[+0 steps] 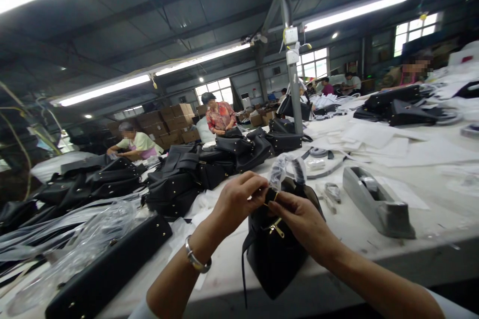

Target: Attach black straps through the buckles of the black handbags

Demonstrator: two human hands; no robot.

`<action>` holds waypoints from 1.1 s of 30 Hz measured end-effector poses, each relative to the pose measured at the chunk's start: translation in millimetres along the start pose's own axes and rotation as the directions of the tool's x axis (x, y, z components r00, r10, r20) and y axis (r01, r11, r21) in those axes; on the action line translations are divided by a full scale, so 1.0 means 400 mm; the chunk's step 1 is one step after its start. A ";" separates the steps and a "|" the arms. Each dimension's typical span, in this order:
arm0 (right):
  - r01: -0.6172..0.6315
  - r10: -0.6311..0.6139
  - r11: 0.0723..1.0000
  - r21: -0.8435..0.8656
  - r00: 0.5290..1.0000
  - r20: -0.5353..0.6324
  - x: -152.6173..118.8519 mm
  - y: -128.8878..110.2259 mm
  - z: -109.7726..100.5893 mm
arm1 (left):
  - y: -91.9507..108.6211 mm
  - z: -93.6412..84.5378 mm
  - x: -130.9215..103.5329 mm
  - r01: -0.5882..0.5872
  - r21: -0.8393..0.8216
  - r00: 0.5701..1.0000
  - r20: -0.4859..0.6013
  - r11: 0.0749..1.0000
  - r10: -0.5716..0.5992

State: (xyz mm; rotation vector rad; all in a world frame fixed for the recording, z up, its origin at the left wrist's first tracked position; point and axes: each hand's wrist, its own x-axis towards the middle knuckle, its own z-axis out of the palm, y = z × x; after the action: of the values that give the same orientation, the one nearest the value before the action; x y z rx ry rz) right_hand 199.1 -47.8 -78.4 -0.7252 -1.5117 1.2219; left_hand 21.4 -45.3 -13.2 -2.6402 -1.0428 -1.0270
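Left hand (239, 204): thumb and fingers are curling in close together at the handle base; can't tell whether they're pinching the wrap or the tab.
Right hand (303, 222): thumb and index are closing on the black tab (270, 195), gap nearly nil; other fingers are folding behind.
Black handbag (277, 264): is standing tilted at the near table edge, between and below the hands.
Handle (279, 172): is arching up past the fingertips, clear plastic film wrapping it.
Zipper pull (277, 229): gold, is hanging just below the right fingertips.
Thin strap (245, 264): black, is dangling down the bag's left side.
Bangle (196, 256): silver-coloured, is circling the left wrist.
Tape dispenser (377, 204): grey, is sitting right of the bag, apart from it.
Worktable (434, 254): white, is carrying all of this; white sheets (392, 142) are lying farther back right.
Bag pile (179, 177): black, gold-studded, is stretching across the table's left and middle.
Loose black bag (108, 271): is lying lower left, clear plastic bags (82, 244) bunching beside it.
Co-workers: floral-top person (220, 117) is standing behind the pile, pale-top person (144, 144) is leaning in farther left.
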 end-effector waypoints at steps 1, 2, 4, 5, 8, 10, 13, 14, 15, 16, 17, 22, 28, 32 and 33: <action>-0.008 0.008 0.999 0.041 1.000 -0.003 0.001 0.000 -0.001 | -0.002 0.001 -0.009 -0.057 0.075 0.998 0.030 0.996 0.055; -0.014 0.014 0.997 0.080 1.000 -0.010 0.001 0.001 -0.001 | -0.005 0.003 -0.020 -0.104 0.140 0.993 0.062 0.985 0.096; -0.020 0.023 0.990 0.141 1.000 -0.015 -0.001 0.010 -0.001 | -0.014 0.004 -0.043 -0.138 0.213 0.986 0.117 0.967 0.115; -0.025 0.024 0.986 0.165 1.000 0.004 -0.003 0.018 0.001 | -0.020 0.005 -0.056 -0.127 0.221 0.986 0.137 0.967 0.098; -0.058 0.028 0.974 0.219 0.990 0.137 -0.010 0.051 0.008 | -0.042 0.009 -0.096 -0.023 0.171 0.982 0.186 0.985 -0.010; -0.088 0.043 0.969 0.233 0.981 0.190 -0.012 0.068 0.011 | -0.058 0.015 -0.127 0.064 0.097 0.975 0.205 0.993 -0.083; -0.087 0.065 0.962 0.258 0.993 0.095 -0.006 0.064 0.009 | -0.078 0.031 -0.176 0.183 -0.039 0.964 0.204 0.982 -0.172; -0.078 0.069 0.960 0.269 0.997 0.046 -0.002 0.055 0.008 | -0.081 0.037 -0.192 0.213 -0.082 0.961 0.200 0.974 -0.193; -0.070 0.071 0.958 0.279 0.997 0.006 0.004 0.043 0.006 | -0.083 0.043 -0.205 0.239 -0.120 0.958 0.194 0.964 -0.213; -0.063 0.070 0.956 0.285 0.997 -0.016 0.009 0.031 0.006 | -0.082 0.049 -0.215 0.264 -0.156 0.955 0.181 0.952 -0.236; -0.057 0.064 0.956 0.289 0.998 -0.014 0.015 0.018 0.008 | -0.079 0.055 -0.223 0.290 -0.193 0.953 0.151 0.937 -0.264; 0.007 -0.026 0.963 0.269 0.997 0.069 0.051 -0.021 0.027 | -0.034 0.081 -0.205 0.383 -0.467 0.908 0.034 0.797 -0.417; 0.176 -0.235 0.899 -0.402 0.966 -0.104 0.086 -0.018 -0.057 | -0.008 0.094 -0.174 0.478 -0.550 0.851 0.098 0.685 -0.515; 0.215 -0.603 0.542 -0.812 0.773 -0.198 0.122 -0.011 -0.151 | -0.021 0.106 -0.185 0.490 -0.681 0.804 0.112 0.545 -0.584; 0.230 -0.615 0.512 -0.828 0.771 -0.167 0.141 -0.009 -0.168 | -0.022 0.110 -0.186 0.486 -0.702 0.800 0.118 0.521 -0.588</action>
State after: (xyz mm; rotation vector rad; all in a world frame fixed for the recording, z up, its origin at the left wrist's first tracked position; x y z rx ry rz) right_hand 245.9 23.8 -58.4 -1.0002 -1.6503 -0.0873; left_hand 0.4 -65.3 -95.3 -2.7145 -1.8125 -2.0946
